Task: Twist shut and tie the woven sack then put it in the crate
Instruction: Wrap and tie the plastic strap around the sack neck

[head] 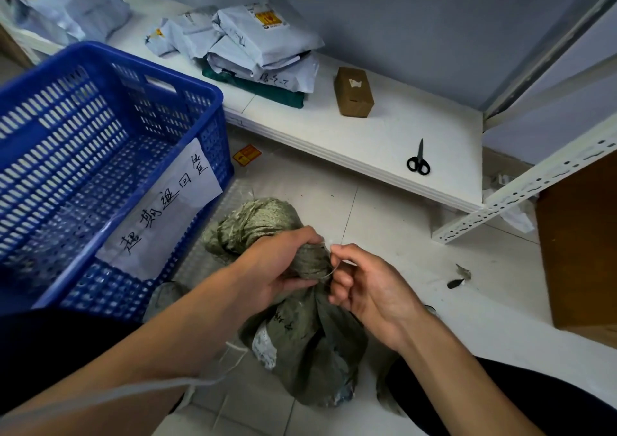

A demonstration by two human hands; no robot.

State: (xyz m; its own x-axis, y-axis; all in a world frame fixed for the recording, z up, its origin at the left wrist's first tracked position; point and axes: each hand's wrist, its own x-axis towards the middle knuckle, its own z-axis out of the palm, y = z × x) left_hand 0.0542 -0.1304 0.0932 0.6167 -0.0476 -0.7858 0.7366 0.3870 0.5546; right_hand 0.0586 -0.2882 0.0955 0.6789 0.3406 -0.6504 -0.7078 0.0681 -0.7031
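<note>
A grey-green woven sack (310, 345) sits on the tiled floor between my knees, its top twisted into a neck with the loose mouth (257, 218) flopping away from me. My left hand (277, 268) is clenched around the twisted neck. My right hand (364, 285) pinches a thin whitish string (329, 270) that wraps the neck just beside my left hand. More of this string trails down over my left forearm. The blue plastic crate (110, 155), slatted and bearing a handwritten paper label, stands at my left, touching the sack's side.
A low white shelf board (367, 141) runs behind, carrying black scissors (418, 160), a small cardboard box (354, 92) and a pile of grey mailer bags (260, 44). A white perforated shelf post (521, 195) and a brown box (581, 242) stand at the right. Scraps lie on the floor.
</note>
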